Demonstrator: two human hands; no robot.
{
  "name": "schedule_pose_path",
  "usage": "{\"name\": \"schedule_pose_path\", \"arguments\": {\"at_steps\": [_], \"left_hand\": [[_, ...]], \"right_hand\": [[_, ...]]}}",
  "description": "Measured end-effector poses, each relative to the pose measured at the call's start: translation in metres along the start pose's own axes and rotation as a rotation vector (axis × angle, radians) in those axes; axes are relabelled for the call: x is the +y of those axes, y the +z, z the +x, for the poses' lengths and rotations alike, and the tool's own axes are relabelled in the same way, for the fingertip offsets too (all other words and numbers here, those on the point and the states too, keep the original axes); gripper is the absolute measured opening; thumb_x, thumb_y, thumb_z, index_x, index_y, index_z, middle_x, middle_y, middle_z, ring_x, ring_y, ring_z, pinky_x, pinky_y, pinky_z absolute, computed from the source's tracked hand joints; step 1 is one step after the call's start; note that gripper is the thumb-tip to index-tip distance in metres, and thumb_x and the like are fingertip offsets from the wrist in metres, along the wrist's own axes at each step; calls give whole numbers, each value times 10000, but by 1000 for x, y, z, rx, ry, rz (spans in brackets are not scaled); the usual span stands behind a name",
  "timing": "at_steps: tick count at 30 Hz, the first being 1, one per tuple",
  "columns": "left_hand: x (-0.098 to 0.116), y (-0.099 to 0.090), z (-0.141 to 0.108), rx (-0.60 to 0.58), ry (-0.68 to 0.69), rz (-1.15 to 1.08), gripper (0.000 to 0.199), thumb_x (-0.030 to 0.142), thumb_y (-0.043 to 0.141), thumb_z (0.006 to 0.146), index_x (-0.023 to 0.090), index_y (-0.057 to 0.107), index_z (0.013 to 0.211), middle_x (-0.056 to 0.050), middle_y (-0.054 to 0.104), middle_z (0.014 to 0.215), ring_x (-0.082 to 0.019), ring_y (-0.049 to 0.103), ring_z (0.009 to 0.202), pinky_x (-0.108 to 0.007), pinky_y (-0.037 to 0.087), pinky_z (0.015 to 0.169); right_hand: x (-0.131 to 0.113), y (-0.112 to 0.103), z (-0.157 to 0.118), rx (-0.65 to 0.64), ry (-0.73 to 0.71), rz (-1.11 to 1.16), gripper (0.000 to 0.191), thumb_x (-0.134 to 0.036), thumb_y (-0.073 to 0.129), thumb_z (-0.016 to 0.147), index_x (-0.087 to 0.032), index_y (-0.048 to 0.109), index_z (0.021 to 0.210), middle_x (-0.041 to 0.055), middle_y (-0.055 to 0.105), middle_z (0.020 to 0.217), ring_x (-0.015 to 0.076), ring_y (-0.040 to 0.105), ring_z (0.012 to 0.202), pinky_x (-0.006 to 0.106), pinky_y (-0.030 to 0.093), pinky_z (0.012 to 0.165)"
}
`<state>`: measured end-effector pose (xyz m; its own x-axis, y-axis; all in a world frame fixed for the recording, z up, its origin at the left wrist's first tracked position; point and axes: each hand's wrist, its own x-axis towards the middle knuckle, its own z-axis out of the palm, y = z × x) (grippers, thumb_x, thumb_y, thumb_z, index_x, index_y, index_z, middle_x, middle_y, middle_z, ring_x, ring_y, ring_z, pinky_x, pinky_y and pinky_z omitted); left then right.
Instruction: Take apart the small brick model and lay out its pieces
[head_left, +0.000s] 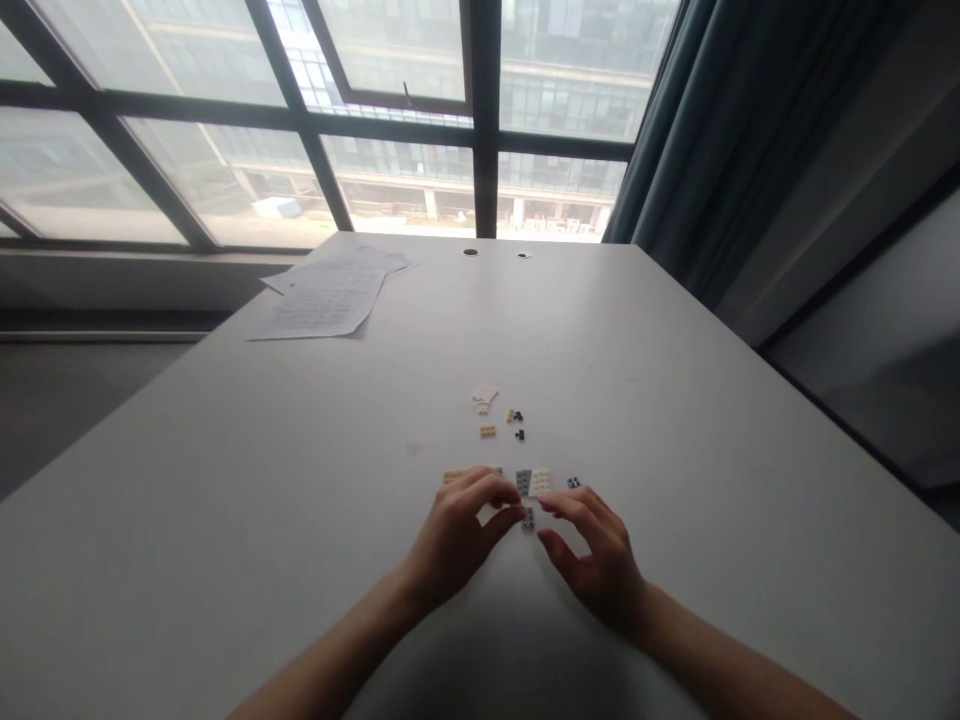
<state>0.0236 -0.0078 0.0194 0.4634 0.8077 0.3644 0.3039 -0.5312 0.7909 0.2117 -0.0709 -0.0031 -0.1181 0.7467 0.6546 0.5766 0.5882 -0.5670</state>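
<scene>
Between my two hands sits a small grey toy brick [528, 520] with studs on it. The thumb and index finger of my left hand [465, 520] are drawn together at its left upper edge, gripping it as far as I can see. Just to its right, my right hand [596, 545] has its thumb and fingers apart with nothing between them. Beyond the fingertips lie a grey plate [523, 482] and a white plate [541, 482], side by side. A tan plate [452, 477] is partly covered by my left hand. Close to my right knuckles is a small dark studded piece [574, 482].
Farther up the white table [645, 400] are a tan brick [487, 431], small black pieces [520, 435] and white pieces [485, 393]. Printed paper sheets [322, 295] lie at the far left. Windows and a blue curtain [697, 150] stand behind the table.
</scene>
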Motion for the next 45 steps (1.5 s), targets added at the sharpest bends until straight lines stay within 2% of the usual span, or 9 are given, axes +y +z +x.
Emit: {"name": "schedule_pose_path", "arguments": {"at_steps": [3,7,14,17,22,28,34,39,45], "left_hand": [[-6,-4,-3,-70,154,223,61,206,591,865,194,626,817,-32,644,790,-152,569,757,-278,461,721],[-14,-9,-12,-175,190,359,110,182,532,896,197,623,836,-41,649,799,-167,561,787,-288,462,735],[-19,-3,-24,-163,189,454,188,199,483,923,198,633,809,-42,637,778,-163,560,770,-289,466,729],[-20,-1,-24,-149,183,462,189,198,486,922,198,626,794,-35,639,767,-161,555,753,-286,462,713],[-21,-1,-24,-141,178,486,169,181,502,910,198,613,783,-24,631,756,-162,547,743,-291,451,710],[-24,-3,-26,-154,165,507,147,197,504,908,212,615,813,-24,634,786,-178,548,770,-317,453,724],[-28,-10,-22,-26,208,458,50,242,598,863,214,627,893,-36,667,855,-193,580,838,-335,475,777],[-30,-21,-17,175,214,370,71,187,615,842,190,629,911,-46,665,841,-167,590,773,-295,488,722],[-34,-27,-16,359,214,376,110,175,617,828,178,628,937,-39,643,838,-151,582,744,-270,490,695]], "right_hand": [[3,-1,1,-6,-15,-26,282,-145,553,854,-211,580,1127,74,656,943,207,616,864,356,532,760],[7,0,-1,-24,-5,-71,256,-132,546,852,-202,602,1092,72,652,921,205,600,847,355,525,754],[-1,7,-5,-343,-96,-312,279,-192,565,862,-197,607,1137,113,604,1131,265,528,1026,442,462,877],[-3,9,-6,-406,-114,-385,346,-232,573,863,-198,575,1207,126,562,1223,292,478,1118,469,418,937],[-2,10,-6,-434,-106,-395,380,-249,574,864,-203,551,1240,129,534,1265,296,453,1155,485,389,966],[-1,6,-4,-384,-40,-330,316,-230,586,854,-201,585,1169,119,538,1238,285,465,1144,460,407,943],[11,-8,5,-279,55,-228,265,-207,578,858,-201,599,1123,111,574,1150,256,513,1074,425,441,911],[34,-17,42,-288,233,-156,216,-209,601,851,-204,632,1065,75,636,1018,222,568,964,386,473,868],[73,4,94,-413,338,-212,308,-138,615,825,-185,637,1129,58,646,1006,171,599,883,303,475,819]]}}
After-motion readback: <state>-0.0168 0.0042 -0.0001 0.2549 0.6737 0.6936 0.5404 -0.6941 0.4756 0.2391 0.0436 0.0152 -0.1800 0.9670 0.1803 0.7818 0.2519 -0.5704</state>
